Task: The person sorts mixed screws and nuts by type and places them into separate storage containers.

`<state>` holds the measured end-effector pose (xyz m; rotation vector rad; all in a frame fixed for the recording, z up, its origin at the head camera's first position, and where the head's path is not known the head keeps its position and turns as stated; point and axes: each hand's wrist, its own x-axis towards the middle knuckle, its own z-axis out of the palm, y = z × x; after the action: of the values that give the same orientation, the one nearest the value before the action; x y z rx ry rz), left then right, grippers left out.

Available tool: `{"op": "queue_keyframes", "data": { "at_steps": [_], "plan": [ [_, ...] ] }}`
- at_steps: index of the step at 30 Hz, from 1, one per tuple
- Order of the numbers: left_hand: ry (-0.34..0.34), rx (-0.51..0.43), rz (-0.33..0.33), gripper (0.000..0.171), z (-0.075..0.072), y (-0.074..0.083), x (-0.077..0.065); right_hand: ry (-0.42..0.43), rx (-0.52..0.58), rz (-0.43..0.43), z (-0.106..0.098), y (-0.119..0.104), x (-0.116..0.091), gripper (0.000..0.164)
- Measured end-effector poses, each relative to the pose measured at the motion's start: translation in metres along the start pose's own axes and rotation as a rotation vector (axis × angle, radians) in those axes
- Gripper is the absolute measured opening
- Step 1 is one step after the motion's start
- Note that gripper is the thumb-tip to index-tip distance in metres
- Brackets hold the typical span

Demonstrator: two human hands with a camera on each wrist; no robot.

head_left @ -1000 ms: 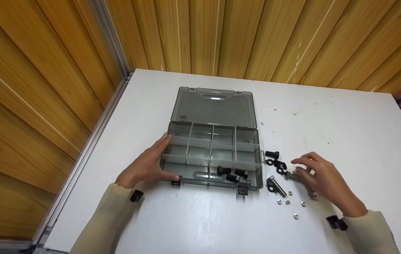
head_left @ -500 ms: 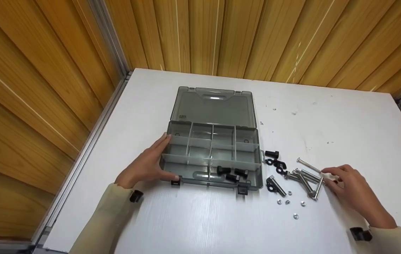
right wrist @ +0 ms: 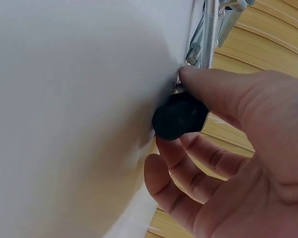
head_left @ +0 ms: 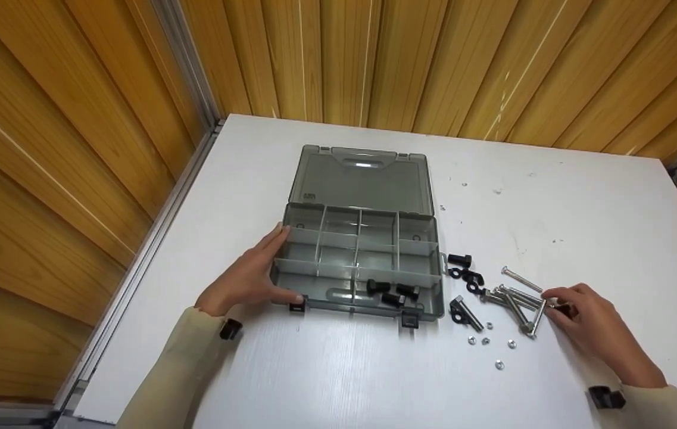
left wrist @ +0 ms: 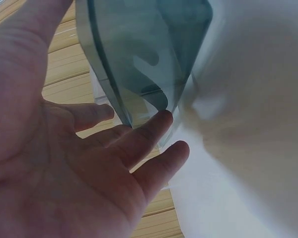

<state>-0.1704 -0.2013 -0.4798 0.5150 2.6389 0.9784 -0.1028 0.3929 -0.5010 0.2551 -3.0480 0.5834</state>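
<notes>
My left hand (head_left: 246, 280) rests at the left side of a grey see-through compartment box (head_left: 338, 271), thumb along its front edge; in the left wrist view fairly straight fingertips touch its wall (left wrist: 144, 59). Three black bolts (head_left: 378, 288) lie in the front right compartment. At the right, my right hand (head_left: 591, 316) pinches a black bolt (right wrist: 179, 116) between thumb and fingers, mostly hidden in the head view. Just left of that hand lies a pile of long silver bolts (head_left: 514, 307), with one silver bolt (head_left: 521, 279) behind it.
The box lid (head_left: 365, 182) lies folded back behind the box. Between box and pile are another black bolt (head_left: 459, 261), black nuts (head_left: 473, 287), a thick silver bolt (head_left: 467, 314) and several small silver nuts (head_left: 486, 341). Wooden walls (head_left: 338, 65) border the white table (head_left: 290, 381).
My right hand has moved right and toward me, from over the silver bolts to the pile's right end, uncovering them. In the last half second it barely moved. The left hand stays at the box.
</notes>
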Motion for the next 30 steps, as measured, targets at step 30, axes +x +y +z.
{"op": "queue_keyframes", "data": {
  "at_steps": [30],
  "plan": [
    [-0.003,-0.011,0.005,0.137,0.0,-0.002,0.001,-0.102,-0.041,-0.01,-0.029,-0.006,0.006,0.032]
  ]
}}
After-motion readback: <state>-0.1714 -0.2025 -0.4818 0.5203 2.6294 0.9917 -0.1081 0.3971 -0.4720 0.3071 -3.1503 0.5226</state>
